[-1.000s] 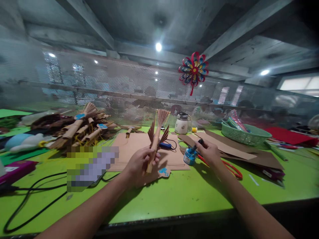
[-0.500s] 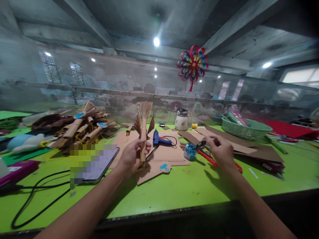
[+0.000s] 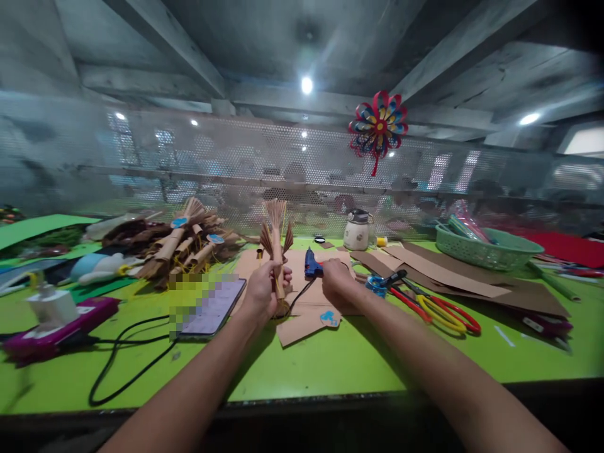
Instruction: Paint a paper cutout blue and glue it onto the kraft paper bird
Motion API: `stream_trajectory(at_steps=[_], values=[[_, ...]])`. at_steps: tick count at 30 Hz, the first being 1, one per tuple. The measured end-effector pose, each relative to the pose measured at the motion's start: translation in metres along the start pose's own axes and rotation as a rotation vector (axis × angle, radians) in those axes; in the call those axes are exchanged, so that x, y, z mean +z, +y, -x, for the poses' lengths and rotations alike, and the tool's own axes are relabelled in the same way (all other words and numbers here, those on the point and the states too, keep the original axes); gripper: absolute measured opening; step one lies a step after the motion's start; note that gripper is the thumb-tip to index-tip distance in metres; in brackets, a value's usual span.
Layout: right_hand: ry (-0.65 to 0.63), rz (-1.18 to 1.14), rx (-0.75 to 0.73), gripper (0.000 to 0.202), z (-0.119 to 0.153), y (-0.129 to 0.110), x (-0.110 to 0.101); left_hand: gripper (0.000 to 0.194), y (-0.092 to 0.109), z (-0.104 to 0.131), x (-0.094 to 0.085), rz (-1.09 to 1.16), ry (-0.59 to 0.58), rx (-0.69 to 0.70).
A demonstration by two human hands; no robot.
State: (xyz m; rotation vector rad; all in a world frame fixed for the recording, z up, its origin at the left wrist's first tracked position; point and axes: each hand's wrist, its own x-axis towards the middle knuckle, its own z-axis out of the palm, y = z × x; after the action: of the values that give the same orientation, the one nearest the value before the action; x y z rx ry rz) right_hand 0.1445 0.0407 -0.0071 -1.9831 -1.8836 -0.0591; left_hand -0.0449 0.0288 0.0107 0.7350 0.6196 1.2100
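Observation:
Upright in my left hand (image 3: 265,290) is a brown paper figure (image 3: 277,251) with a rolled tube body and pleated fans at its top and sides. My right hand (image 3: 337,280) is closed around the handle of a blue glue gun (image 3: 311,263), whose nozzle points up and away; the gun is over a cardboard sheet (image 3: 248,261). Just in front of the hands, a cut cardboard piece (image 3: 302,328) carries a blue painted mark. Right of my right hand stands a small jar of blue paint (image 3: 376,285) with a black-handled tool lying across it.
Red and yellow scissors (image 3: 441,311) lie right of the jar. Cardboard strips (image 3: 453,270) and a green basket (image 3: 491,248) are at the right, a white jar (image 3: 356,234) behind. A phone (image 3: 214,308), power strip (image 3: 61,330) with cables and a pile of paper figures (image 3: 189,242) are left.
My right hand has moved left from the black-handled tool at the paint jar to the glue gun and taken hold of it. The view has shifted slightly left.

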Motion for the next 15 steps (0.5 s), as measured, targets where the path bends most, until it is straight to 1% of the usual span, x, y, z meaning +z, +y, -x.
stream_trajectory(at_steps=[3, 6, 9, 11, 15], values=[[0.019, -0.024, 0.042, 0.024, -0.004, 0.002, 0.008, 0.013, -0.004, -0.002, -0.002, -0.009, 0.0, -0.001], [0.054, -0.096, 0.078, 0.023, -0.004, 0.003, 0.002, 0.013, -0.008, -0.003, -0.002, -0.019, 0.004, -0.005], [0.094, -0.201, 0.114, 0.021, -0.001, 0.004, -0.012, 0.011, -0.007, -0.004, -0.004, -0.018, 0.025, 0.025], [0.126, -0.297, 0.127, 0.022, 0.006, 0.004, -0.024, 0.01, -0.006, -0.005, -0.005, -0.013, 0.038, 0.052], [0.157, -0.521, 0.109, 0.03, 0.033, 0.004, -0.05, 0.011, -0.005, -0.006, -0.006, -0.012, 0.016, 0.059]])
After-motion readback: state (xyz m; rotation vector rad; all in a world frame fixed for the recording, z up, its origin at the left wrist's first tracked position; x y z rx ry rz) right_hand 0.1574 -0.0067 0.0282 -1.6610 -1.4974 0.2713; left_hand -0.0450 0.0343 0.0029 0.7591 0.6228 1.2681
